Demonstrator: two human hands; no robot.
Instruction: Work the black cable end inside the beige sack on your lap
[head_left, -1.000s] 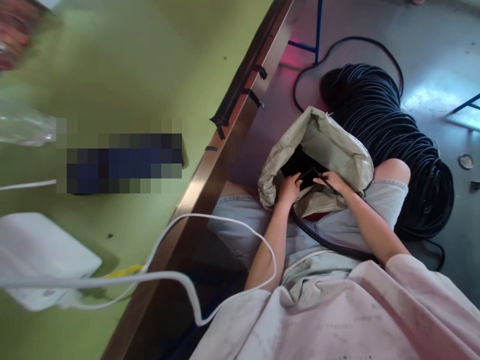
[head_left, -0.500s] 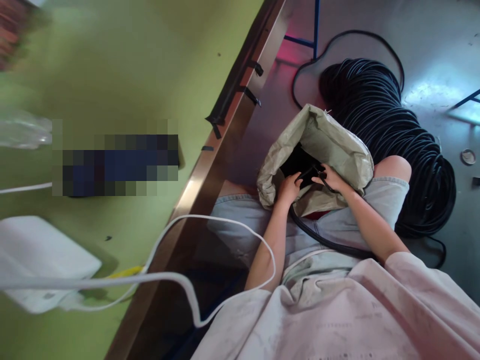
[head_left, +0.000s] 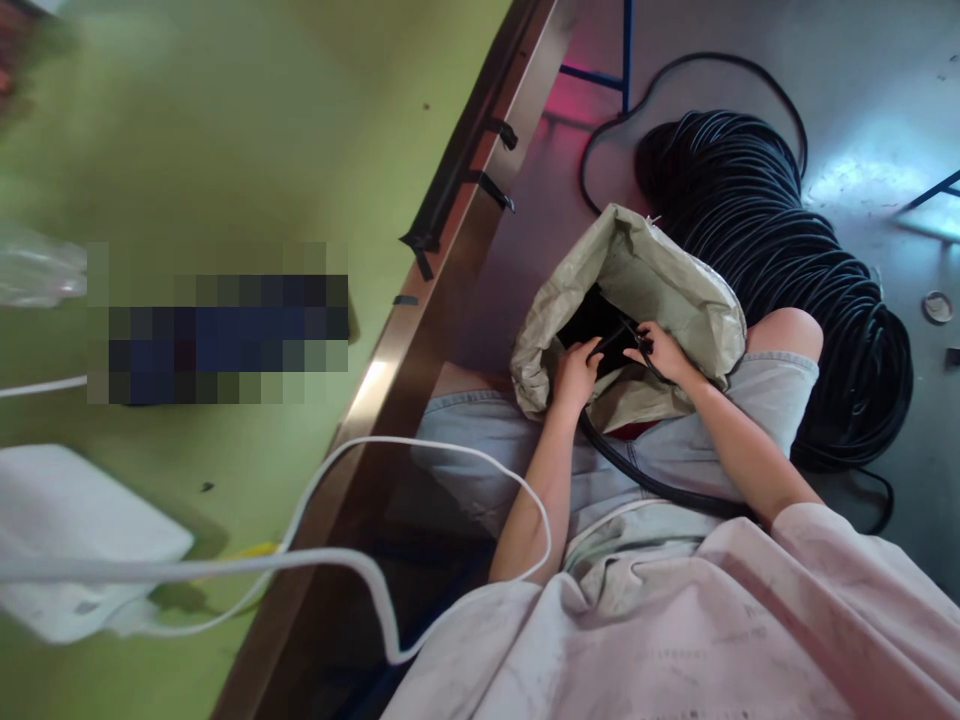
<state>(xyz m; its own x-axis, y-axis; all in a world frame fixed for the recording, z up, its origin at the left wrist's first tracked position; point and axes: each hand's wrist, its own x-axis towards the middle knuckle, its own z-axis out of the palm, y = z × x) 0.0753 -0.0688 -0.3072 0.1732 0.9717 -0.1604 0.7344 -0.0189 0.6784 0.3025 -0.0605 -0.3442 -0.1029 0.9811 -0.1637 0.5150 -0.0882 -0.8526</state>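
Note:
On my lap rests an open beige sack (head_left: 551, 320) with a rolled, crumpled rim and a dark inside. Both hands reach into its mouth. My left hand (head_left: 576, 375) is closed on a black cable (head_left: 637, 478), which also runs across my lap below the wrists. My right hand (head_left: 666, 352), just to the right, has its fingers pinched around a small dark piece I cannot make out against the black contents. The two hands are close together but apart. What lies deeper in the sack is hidden in shadow.
A large coil of black cable (head_left: 757, 220) lies on the floor at the right. Left is a green tabletop (head_left: 300, 150) with a metal edge (head_left: 367, 385), a white box (head_left: 82, 530) and a blurred-out dark object (head_left: 240, 335). A white cord (head_left: 330, 557) loops over the edge toward me.
The view has shifted slightly, moving the table a little left. Both hands stay in the sack's mouth with almost the same grip; the dark pieces between them have shifted slightly.

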